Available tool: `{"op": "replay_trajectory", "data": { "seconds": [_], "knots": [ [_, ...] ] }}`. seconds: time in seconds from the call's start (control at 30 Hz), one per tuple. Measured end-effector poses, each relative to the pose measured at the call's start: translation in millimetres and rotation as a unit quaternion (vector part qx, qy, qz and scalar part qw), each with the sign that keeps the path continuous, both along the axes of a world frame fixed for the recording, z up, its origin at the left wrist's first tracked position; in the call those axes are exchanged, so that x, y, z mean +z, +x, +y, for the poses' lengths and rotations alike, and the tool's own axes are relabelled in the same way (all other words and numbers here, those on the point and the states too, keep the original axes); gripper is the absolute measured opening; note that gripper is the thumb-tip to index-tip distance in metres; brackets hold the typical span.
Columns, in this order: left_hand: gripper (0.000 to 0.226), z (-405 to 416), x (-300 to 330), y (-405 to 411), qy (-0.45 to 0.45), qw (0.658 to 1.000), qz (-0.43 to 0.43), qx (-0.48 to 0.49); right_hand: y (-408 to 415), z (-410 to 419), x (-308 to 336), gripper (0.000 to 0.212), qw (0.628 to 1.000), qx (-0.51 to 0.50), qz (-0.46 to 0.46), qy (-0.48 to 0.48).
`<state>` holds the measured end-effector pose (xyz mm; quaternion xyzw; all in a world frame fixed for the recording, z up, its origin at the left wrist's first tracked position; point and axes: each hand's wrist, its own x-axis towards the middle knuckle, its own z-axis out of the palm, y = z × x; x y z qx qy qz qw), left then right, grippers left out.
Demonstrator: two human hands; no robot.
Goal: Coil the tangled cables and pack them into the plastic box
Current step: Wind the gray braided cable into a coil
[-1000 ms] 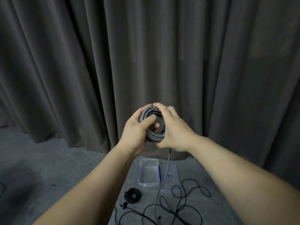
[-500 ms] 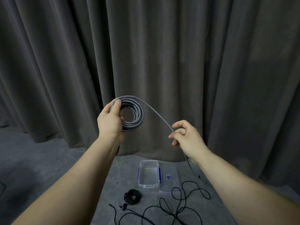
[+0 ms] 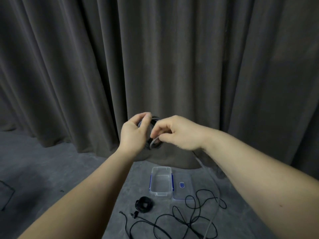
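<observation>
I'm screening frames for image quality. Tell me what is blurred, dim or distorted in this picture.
Head view: dim, even light, with no glare; the grey cable and the fingertips of the left hand and right hand are smeared by motion; the wide lens stretches both forearms toward the lower corners; the plastic box and the black cable on the floor stay fairly sharp.

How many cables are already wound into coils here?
2. A grey coil held up between the left hand and right hand, its tail trailing down; a black coil on the floor near the plastic box. Another black cable lies loose.
</observation>
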<state>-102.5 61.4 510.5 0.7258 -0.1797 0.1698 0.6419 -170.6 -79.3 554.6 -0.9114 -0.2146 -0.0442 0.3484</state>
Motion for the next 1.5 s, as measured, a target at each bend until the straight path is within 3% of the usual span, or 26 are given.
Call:
{"op": "replay_trajectory", "data": {
  "seconds": [0.07,0.13,0.2,0.33,0.47,0.53,0.6,0.7,0.8,0.93,1.07,1.2,1.37,1.5],
  "knots": [
    [0.027,-5,-3,-6,-0.013,0.999,0.019,-0.049,4,3,-5,0.024,0.999,-0.024,-0.038,0.029],
    [0.041,-9,-6,-12,-0.034,0.994,0.035,-0.094,6,2,-10,0.022,0.986,-0.089,-0.139,-0.007],
    [0.042,-13,-8,-15,-0.056,0.989,0.055,-0.122,5,-3,-11,0.034,0.964,-0.158,-0.209,-0.045],
    [0.043,-20,-9,-21,-0.071,0.978,0.101,-0.167,5,-11,-12,0.059,0.952,-0.261,-0.16,-0.025],
    [0.018,-22,-8,-24,-0.095,0.966,0.109,-0.212,9,-15,-17,0.059,0.941,-0.316,-0.122,-0.017],
    [0.016,-24,-8,-24,-0.111,0.963,0.124,-0.212,11,-18,-23,0.056,0.945,-0.3,-0.13,-0.007],
    [0.017,-24,-8,-22,-0.137,0.959,0.133,-0.21,13,-23,-32,0.047,0.958,-0.248,-0.137,0.046],
    [0.018,-22,-8,-20,-0.155,0.956,0.136,-0.207,17,-30,-43,0.023,0.958,-0.181,-0.089,0.203],
    [0.019,-24,-10,-22,-0.156,0.952,0.136,-0.225,19,-30,-50,0.027,0.949,-0.148,-0.043,0.274],
    [0.017,-29,-10,-26,-0.154,0.953,0.123,-0.228,18,-20,-47,0.028,0.907,-0.147,0.018,0.395],
    [0.019,-34,-13,-25,-0.125,0.965,0.091,-0.212,19,-16,-42,0.046,0.921,-0.236,-0.028,0.31],
    [0.017,-35,-13,-25,-0.099,0.968,0.105,-0.205,24,-23,-47,0.055,0.929,-0.26,-0.102,0.245],
    [0.009,-32,0,-27,-0.099,0.943,0.192,-0.254,24,-29,-49,0.056,0.935,-0.256,-0.119,0.214],
    [0.018,-35,-3,-27,-0.034,0.959,0.163,-0.231,24,-29,-46,0.048,0.94,-0.254,-0.105,0.203]
  ]
}}
